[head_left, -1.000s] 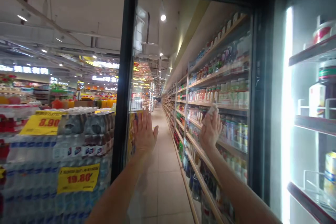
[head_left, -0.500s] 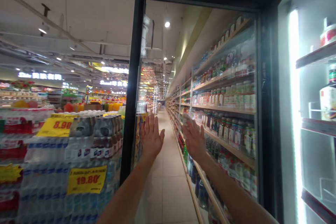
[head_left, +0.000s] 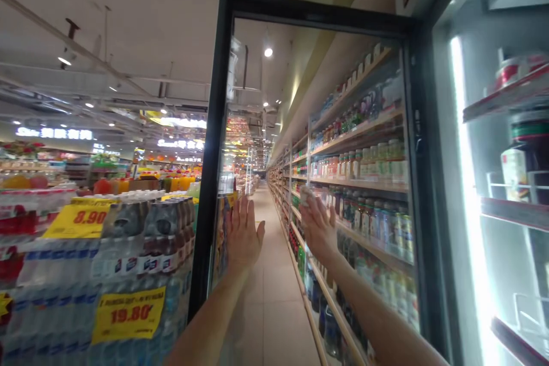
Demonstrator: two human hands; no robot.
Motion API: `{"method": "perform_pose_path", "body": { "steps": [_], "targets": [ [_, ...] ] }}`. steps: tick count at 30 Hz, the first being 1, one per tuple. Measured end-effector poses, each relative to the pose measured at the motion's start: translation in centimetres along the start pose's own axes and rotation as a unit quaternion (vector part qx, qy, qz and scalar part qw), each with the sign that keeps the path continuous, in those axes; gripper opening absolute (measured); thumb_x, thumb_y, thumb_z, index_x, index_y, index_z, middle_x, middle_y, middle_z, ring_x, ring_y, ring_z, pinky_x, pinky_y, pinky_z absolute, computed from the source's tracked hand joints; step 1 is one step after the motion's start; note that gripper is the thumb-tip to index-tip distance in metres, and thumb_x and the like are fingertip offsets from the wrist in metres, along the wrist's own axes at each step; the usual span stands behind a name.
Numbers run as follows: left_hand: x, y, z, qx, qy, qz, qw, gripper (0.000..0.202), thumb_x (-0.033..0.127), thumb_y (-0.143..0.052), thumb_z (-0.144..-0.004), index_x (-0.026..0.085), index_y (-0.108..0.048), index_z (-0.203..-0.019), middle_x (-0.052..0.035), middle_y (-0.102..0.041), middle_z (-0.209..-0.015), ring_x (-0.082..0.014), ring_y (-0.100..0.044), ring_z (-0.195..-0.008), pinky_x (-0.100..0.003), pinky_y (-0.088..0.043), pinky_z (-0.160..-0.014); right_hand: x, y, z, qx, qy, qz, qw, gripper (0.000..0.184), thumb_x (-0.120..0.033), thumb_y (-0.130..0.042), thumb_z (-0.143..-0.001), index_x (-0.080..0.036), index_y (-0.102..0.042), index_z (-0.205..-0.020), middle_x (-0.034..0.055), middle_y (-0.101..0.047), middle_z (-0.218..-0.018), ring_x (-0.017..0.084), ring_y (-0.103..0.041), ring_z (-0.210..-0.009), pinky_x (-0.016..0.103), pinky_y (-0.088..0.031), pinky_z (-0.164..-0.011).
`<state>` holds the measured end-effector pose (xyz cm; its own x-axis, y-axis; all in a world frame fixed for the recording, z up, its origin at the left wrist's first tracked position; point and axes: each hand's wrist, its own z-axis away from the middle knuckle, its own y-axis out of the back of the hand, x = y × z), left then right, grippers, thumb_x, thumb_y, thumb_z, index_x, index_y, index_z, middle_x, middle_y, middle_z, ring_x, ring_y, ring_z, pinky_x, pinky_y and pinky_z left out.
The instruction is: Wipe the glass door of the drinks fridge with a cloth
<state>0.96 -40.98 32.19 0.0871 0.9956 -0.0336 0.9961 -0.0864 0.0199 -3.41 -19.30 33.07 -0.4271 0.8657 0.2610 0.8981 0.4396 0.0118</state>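
Note:
A black-framed glass fridge door (head_left: 214,143) stands swung open in front of me. My left hand (head_left: 243,235) lies flat on the glass near the door's left edge, fingers stretched up. My right hand (head_left: 316,224) presses against the glass a little to the right, holding a small white cloth (head_left: 304,194) under its fingers. Through the glass I see a long aisle and shelves of bottles (head_left: 364,206).
The lit fridge interior (head_left: 510,183) with shelves and bottles is at the right. Stacked packs of bottled water (head_left: 128,251) with yellow price signs (head_left: 127,313) stand at the left. The tiled aisle (head_left: 270,297) runs ahead.
My right hand has slid left across the glass with the cloth, from the door's middle right toward the centre. My left hand has stayed flat on the glass. The view shifted slightly.

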Motion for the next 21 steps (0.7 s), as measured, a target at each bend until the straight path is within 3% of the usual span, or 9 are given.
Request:
{"method": "perform_pose_path", "body": {
  "steps": [4,6,8,11,13,14,16,19,21],
  "targets": [
    [-0.1,-0.1,-0.1,0.012,0.001,0.01,1.0,0.058,0.033,-0.038,-0.092,0.013,-0.022,-0.144,-0.0163,-0.03,-0.147,-0.0269,-0.015,-0.141,-0.052,-0.02,-0.112,3.4,0.6,-1.2,0.063,-0.182,0.035,0.981,0.052,-0.022,-0.036,-0.087,-0.024,-0.037,-0.139,0.0114,-0.037,-0.145,0.026,-0.027,-0.137,0.053,-0.02,-0.107],
    [0.0,-0.1,-0.1,0.009,0.001,0.019,1.0,0.06,0.034,-0.038,-0.091,0.014,-0.02,-0.145,-0.0161,-0.028,-0.148,-0.0278,-0.014,-0.141,-0.054,-0.019,-0.112,3.9,0.9,-1.5,0.074,-0.229,0.039,0.97,0.052,-0.022,-0.035,-0.087,-0.022,-0.039,-0.139,0.0129,-0.036,-0.146,0.028,-0.026,-0.137,0.054,-0.022,-0.106],
    [0.1,0.0,-0.2,0.008,0.002,0.024,1.0,0.061,0.034,-0.039,-0.091,0.015,-0.017,-0.145,-0.0156,-0.027,-0.149,-0.0282,-0.014,-0.141,-0.054,-0.019,-0.112,2.7,1.0,-1.1,0.05,-0.184,0.028,0.981,0.051,-0.022,-0.036,-0.087,-0.022,-0.04,-0.138,0.0115,-0.038,-0.145,0.027,-0.024,-0.138,0.053,-0.02,-0.108],
    [0.1,0.0,-0.2,0.017,0.0,0.01,1.0,0.064,0.033,-0.041,-0.091,0.016,-0.014,-0.146,-0.0164,-0.028,-0.148,-0.0282,-0.015,-0.141,-0.054,-0.02,-0.111,0.1,0.9,0.3,-0.012,-0.019,-0.002,1.0,0.048,-0.02,-0.04,-0.086,-0.027,-0.045,-0.133,0.0059,-0.045,-0.141,0.022,-0.023,-0.139,0.049,-0.014,-0.112],
    [0.1,0.0,-0.2,0.02,-0.004,-0.003,1.0,0.065,0.033,-0.041,-0.09,0.016,-0.012,-0.146,-0.0173,-0.03,-0.147,-0.0282,-0.016,-0.14,-0.054,-0.022,-0.11,0.0,0.9,1.0,-0.031,0.033,-0.007,0.999,0.046,-0.019,-0.042,-0.085,-0.029,-0.048,-0.13,0.0037,-0.047,-0.139,0.02,-0.024,-0.138,0.048,-0.012,-0.114],
    [0.0,0.1,-0.1,0.021,-0.007,-0.007,1.0,0.066,0.032,-0.041,-0.091,0.015,-0.011,-0.146,-0.0177,-0.03,-0.147,-0.0283,-0.016,-0.14,-0.054,-0.022,-0.11,0.6,1.0,1.1,-0.024,0.016,-0.001,1.0,0.047,-0.019,-0.042,-0.085,-0.029,-0.048,-0.13,0.0039,-0.046,-0.14,0.02,-0.025,-0.138,0.048,-0.012,-0.113],
    [0.0,0.2,-0.2,0.021,-0.014,-0.01,1.0,0.065,0.032,-0.04,-0.091,0.015,-0.01,-0.146,-0.0181,-0.03,-0.147,-0.0287,-0.015,-0.14,-0.054,-0.023,-0.11,3.0,1.2,0.7,0.014,-0.088,0.018,0.996,0.048,-0.02,-0.038,-0.086,-0.028,-0.044,-0.134,0.0062,-0.041,-0.143,0.023,-0.025,-0.138,0.052,-0.015,-0.111],
    [0.1,0.3,-0.2,0.02,-0.018,-0.015,1.0,0.065,0.032,-0.038,-0.091,0.015,-0.009,-0.147,-0.0179,-0.03,-0.147,-0.0289,-0.015,-0.14,-0.054,-0.024,-0.11,5.7,1.4,-0.2,0.078,-0.241,0.038,0.967,0.05,-0.023,-0.034,-0.087,-0.023,-0.039,-0.138,0.0117,-0.034,-0.147,0.029,-0.026,-0.137,0.057,-0.021,-0.106],
    [0.2,0.4,-0.2,0.024,-0.017,-0.017,0.999,0.064,0.032,-0.038,-0.092,0.015,-0.009,-0.147,-0.0178,-0.031,-0.147,-0.029,-0.015,-0.14,-0.054,-0.023,-0.11,5.0,1.4,-0.3,0.08,-0.235,0.038,0.968,0.05,-0.023,-0.034,-0.087,-0.02,-0.04,-0.137,0.014,-0.035,-0.146,0.03,-0.026,-0.137,0.057,-0.023,-0.106]
  ]
}}
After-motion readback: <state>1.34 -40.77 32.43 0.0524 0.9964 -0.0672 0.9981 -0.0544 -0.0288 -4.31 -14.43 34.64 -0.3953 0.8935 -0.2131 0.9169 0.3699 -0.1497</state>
